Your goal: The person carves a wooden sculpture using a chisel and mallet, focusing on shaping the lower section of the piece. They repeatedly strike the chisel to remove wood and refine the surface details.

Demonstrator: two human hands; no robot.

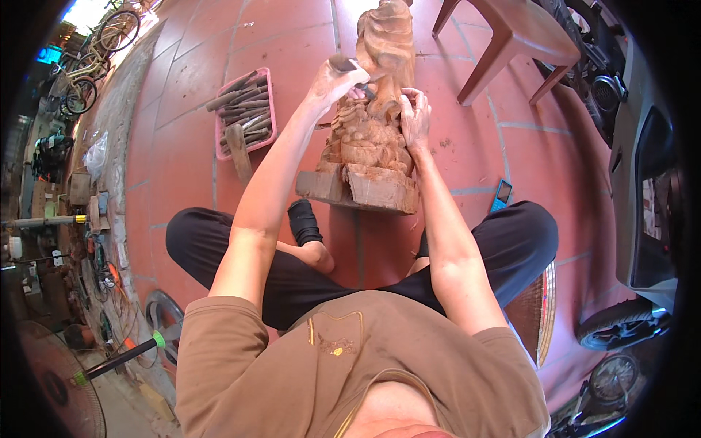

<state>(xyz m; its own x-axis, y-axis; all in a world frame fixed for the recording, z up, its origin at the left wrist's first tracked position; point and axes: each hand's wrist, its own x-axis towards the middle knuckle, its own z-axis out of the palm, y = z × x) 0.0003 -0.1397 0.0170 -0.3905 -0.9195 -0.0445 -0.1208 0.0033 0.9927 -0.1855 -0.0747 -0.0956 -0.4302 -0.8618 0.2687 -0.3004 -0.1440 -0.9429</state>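
In front of me a carved wooden figure (371,139) rests on the floor, with its square base toward me and its carved folds reaching away. My left hand (341,82) is closed around a short dark tool (340,63), which looks like a carving chisel. The tool's far end meets the carving's left side, though my fingers partly hide it. Against the figure's right side lies my right hand (414,111), its fingers slightly bent and apart, touching the wood.
A pink basket (218,139) full of dark rod-like tools stands at left, a wooden mallet (237,150) leaning on it. A brown plastic chair (504,36) is at far right; a blue phone (501,196) lies near my right knee. Motorbikes line the right; bicycles (91,66) stand far left.
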